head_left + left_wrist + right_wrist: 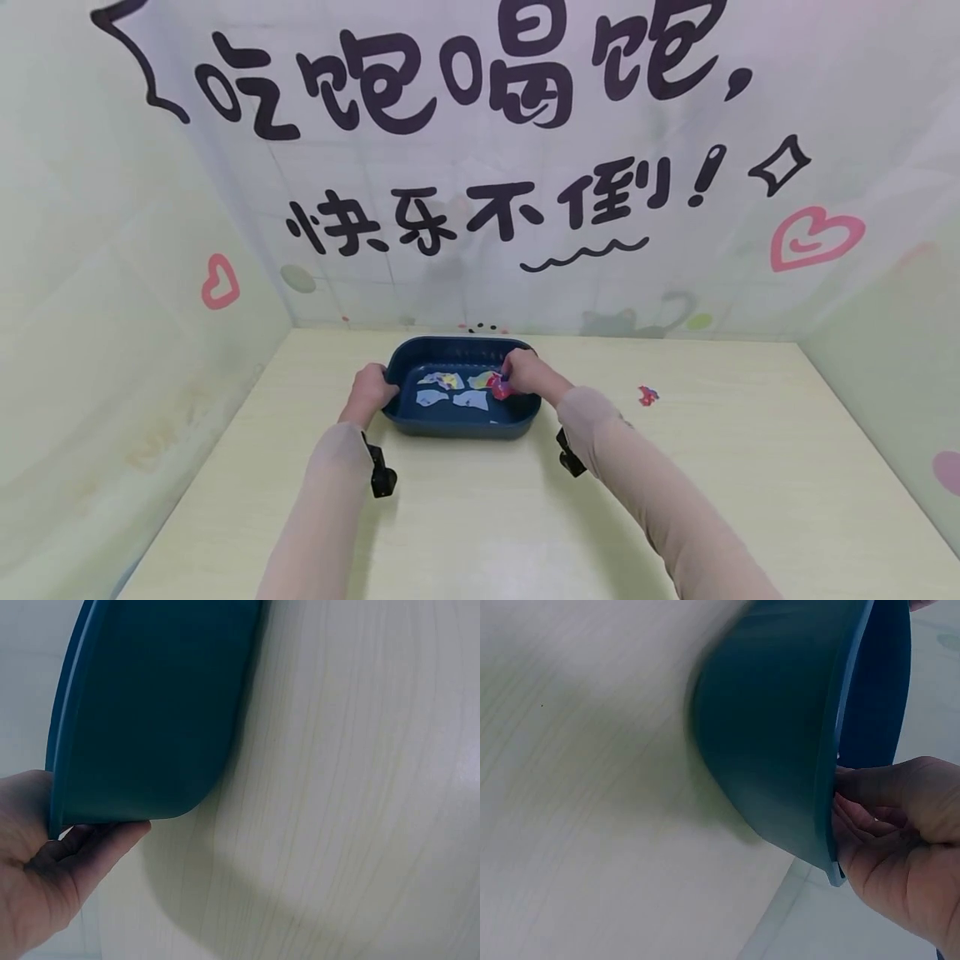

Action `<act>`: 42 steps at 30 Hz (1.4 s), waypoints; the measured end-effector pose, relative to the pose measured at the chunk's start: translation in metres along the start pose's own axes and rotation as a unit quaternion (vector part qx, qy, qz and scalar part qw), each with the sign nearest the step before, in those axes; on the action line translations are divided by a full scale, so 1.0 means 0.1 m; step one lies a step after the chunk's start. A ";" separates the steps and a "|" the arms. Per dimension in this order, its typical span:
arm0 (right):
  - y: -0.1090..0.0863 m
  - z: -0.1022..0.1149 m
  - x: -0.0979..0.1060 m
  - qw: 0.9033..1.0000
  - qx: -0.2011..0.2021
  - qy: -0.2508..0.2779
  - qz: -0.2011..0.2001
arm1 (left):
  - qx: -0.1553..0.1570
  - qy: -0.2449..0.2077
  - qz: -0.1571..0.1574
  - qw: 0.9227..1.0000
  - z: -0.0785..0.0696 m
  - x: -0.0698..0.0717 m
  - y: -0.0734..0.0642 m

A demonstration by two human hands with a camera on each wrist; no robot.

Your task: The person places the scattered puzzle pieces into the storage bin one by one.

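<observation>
A dark blue plastic basin (457,428) stands near the back of the table. My left hand (371,390) grips its left rim; in the left wrist view, the fingers of that hand (45,862) curl under the rim from outside. Over the right rim, my right hand (527,372) reaches into the basin and pinches a red and pink irregular flat piece (502,388). Beside that piece several others lie on the basin floor, among them a yellow patterned piece (442,381) and a pale blue piece (471,401). The basin wall (780,727) hides the pieces in the right wrist view.
One more red patterned piece (648,396) lies on the light wood table (480,517), right of the basin. Behind the table hangs a printed white backdrop (450,292), and similar sheets (150,367) close off both sides.
</observation>
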State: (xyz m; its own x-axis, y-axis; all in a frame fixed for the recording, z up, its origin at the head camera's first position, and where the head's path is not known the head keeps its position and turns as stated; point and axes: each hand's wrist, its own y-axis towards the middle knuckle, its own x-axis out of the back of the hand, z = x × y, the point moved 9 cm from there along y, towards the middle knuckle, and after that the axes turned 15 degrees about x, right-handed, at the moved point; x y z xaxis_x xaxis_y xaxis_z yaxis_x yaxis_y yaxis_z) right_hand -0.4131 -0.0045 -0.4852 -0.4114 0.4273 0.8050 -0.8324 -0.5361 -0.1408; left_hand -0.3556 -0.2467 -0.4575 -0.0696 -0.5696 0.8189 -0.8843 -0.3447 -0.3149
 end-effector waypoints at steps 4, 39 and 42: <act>-0.20 0.21 0.03 0.999 -0.020 -0.023 0.017 | 0.003 0.003 0.002 1.000 -0.01 -0.01 -0.02; -0.46 0.49 0.28 0.994 0.103 -0.019 -0.045 | 0.003 0.001 0.001 1.000 -0.01 -0.03 -0.02; -0.49 0.42 0.37 0.991 0.107 0.025 -0.075 | 0.005 -0.001 0.004 1.000 -0.01 -0.01 -0.02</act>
State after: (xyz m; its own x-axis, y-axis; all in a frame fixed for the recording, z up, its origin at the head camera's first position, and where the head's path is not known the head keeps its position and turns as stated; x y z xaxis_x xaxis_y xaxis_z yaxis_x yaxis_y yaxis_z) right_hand -0.3721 0.0070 -0.4238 -0.3105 0.5467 0.7776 -0.7901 -0.6033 0.1087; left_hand -0.3541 -0.2451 -0.4572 -0.0765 -0.5738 0.8154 -0.8794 -0.3465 -0.3264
